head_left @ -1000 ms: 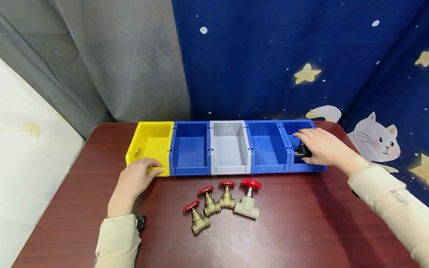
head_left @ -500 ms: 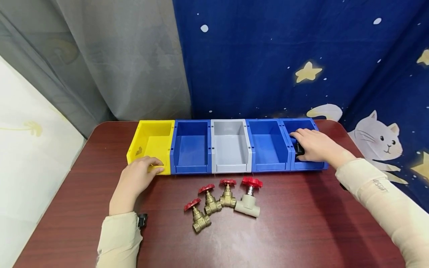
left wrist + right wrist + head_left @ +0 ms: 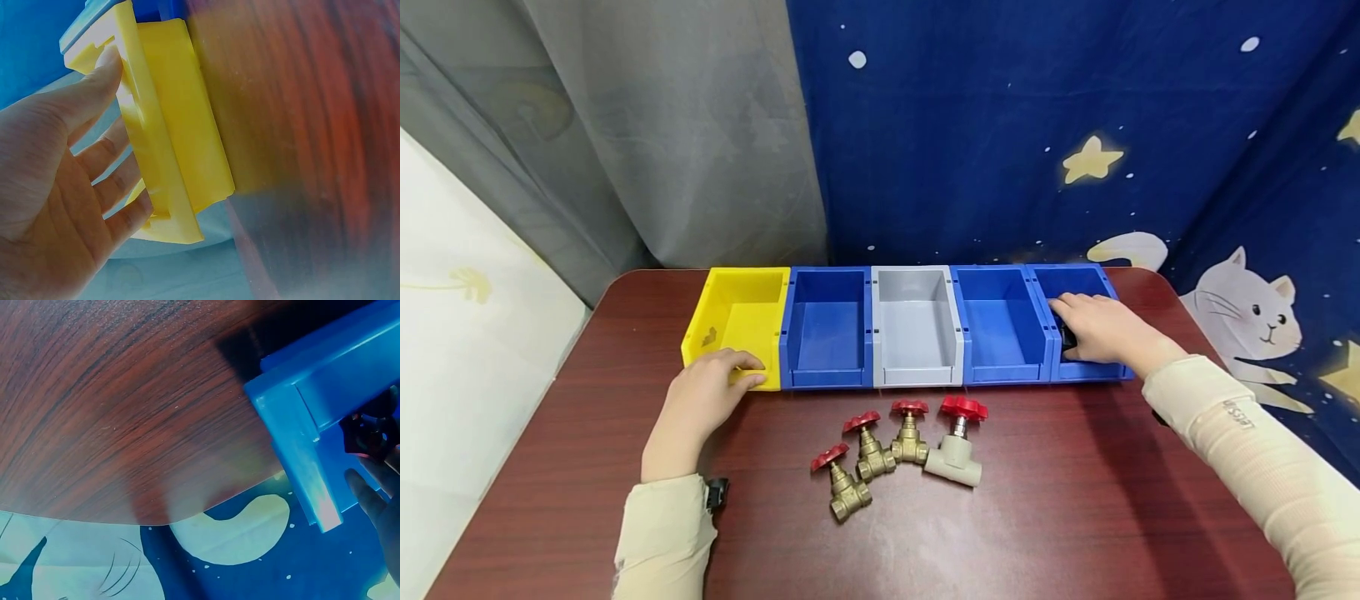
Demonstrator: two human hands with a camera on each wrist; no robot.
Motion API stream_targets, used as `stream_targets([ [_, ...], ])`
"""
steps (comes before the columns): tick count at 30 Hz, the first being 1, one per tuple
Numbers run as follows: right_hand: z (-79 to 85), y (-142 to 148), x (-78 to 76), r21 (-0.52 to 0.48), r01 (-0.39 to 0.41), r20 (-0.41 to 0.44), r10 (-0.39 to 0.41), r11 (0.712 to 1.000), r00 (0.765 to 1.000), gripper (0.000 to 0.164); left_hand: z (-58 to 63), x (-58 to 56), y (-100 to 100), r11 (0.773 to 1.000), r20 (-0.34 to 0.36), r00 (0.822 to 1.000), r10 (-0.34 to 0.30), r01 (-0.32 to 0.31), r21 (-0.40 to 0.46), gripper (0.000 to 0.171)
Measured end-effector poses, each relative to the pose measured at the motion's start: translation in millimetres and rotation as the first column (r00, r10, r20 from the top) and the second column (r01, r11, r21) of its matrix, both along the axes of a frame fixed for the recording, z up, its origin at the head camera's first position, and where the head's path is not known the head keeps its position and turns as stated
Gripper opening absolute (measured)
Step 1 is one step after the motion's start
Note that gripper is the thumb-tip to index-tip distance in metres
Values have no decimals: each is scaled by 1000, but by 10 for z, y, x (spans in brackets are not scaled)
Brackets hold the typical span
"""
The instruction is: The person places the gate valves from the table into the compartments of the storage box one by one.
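Note:
My left hand (image 3: pixel 703 400) grips the low front lip of the yellow bin (image 3: pixel 752 287), fingers reaching over the edge. In the left wrist view the thumb lies at one end of the lip of the yellow bin (image 3: pixel 187 119) and the fingers pass behind it. At the row's far right, my right hand (image 3: pixel 1101 329) reaches down into the end blue bin (image 3: pixel 1067 279). Its fingers hold a black pipe fitting (image 3: pixel 1067 335), mostly covered by the hand. In the right wrist view the black fitting (image 3: pixel 369 434) shows low inside the bin, beside the fingers (image 3: pixel 365 490).
Between the end bins stand a blue bin (image 3: pixel 827 333), a grey bin (image 3: pixel 916 333) and another blue bin (image 3: pixel 1000 333). Before them lie three brass valves (image 3: pixel 871 454) with red handwheels and a pale plastic valve (image 3: pixel 955 454). Curtains (image 3: pixel 940 125) hang behind the table (image 3: pixel 1045 517).
My right hand has moved slightly left and lower into the end blue bin with the black fitting, which is now more hidden. My left hand stays on the yellow bin.

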State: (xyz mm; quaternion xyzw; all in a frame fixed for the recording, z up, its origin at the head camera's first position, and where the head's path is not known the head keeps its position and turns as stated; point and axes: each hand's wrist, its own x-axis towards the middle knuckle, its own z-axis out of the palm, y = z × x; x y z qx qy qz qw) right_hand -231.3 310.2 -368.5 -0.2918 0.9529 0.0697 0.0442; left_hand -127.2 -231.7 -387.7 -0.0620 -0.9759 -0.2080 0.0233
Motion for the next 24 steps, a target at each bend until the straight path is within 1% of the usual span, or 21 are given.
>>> stream_targets([
  [6,6,-3,-10,-2,9,0,-9,1000,1000,81,5,3,-5,1000,5,1000,7,-7,4,21],
  [14,24,-13,2,6,13,-7,-13,1000,1000,74,-2,2,-10,1000,6,1000,11,-11,3,21],
  [18,29,-14,20,11,22,5,-23,1000,1000,74,0,3,-6,1000,-4,1000,6,-6,1,21],
  [24,56,-1,50,-18,23,-2,-23,1000,1000,71,7,8,0,1000,3,1000,11,-11,0,21],
])
